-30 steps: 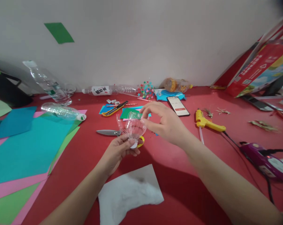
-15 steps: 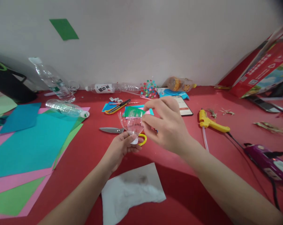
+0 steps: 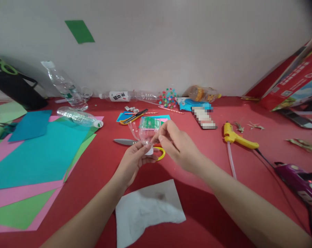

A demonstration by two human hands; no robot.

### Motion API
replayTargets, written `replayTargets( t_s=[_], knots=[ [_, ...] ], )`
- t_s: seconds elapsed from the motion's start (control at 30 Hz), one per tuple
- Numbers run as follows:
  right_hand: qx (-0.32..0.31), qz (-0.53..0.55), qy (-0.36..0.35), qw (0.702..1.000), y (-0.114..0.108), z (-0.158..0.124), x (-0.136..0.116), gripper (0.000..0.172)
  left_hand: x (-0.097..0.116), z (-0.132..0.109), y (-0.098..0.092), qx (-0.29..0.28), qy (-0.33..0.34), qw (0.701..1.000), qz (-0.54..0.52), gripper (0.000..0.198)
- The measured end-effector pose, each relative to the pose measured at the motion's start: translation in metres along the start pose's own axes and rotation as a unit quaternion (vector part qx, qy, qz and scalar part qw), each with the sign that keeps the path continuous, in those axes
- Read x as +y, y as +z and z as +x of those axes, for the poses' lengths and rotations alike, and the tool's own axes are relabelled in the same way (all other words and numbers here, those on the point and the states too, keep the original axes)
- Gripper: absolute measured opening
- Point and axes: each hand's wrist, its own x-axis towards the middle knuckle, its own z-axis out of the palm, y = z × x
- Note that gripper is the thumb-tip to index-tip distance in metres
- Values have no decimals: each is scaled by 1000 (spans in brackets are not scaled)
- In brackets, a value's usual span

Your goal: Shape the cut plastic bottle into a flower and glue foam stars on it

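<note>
A clear plastic bottle top (image 3: 146,133), its wall cut into strips that flare outward, is held cap-down above the red table. My left hand (image 3: 136,156) grips it around the neck and white cap (image 3: 149,151). On its right side, the bent fingers of my right hand (image 3: 178,144) pinch at one of the strips; the fingertips partly hide the contact. Below and behind the bottle top lie scissors (image 3: 160,153) with yellow handles, partly covered by my left hand. Green paper (image 3: 148,123) shows through the plastic.
A yellow glue gun (image 3: 240,140) lies at right, wired towards a purple power strip (image 3: 299,182). White paper (image 3: 149,210) is in front. Coloured sheets (image 3: 44,151) cover the left. Behind are a box cutter (image 3: 133,117), bottles (image 3: 118,96), paper stars (image 3: 168,98) and a phone (image 3: 204,117).
My right hand has moved down and slightly left, from the upper edge of the bottle top to its lower side. My left hand keeps its hold. The view has shifted slightly left.
</note>
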Motion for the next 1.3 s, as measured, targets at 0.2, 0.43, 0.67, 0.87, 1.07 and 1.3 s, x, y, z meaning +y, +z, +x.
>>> replayTargets(
  t_s=[0.2,0.43,0.67,0.87,1.07,1.3],
  knots=[
    [8,-92,-54,994,12,1,4,13,0,0,0,-6,1,1000,-9,19],
    [38,-142,-95,985,22,-2,9,15,1,1,0,-4,8,999,-32,16],
    [52,-159,-152,974,28,-3,12,18,2,0,0,-13,6,999,-39,16],
    [56,-175,-166,969,34,-4,18,21,1,2,-1,-20,-8,999,-42,18],
    [64,-155,-134,977,25,-3,15,13,4,0,-1,-28,3,999,-17,19],
    [88,-149,-138,975,17,-1,11,16,3,1,-1,-39,26,999,6,24]
  ],
)
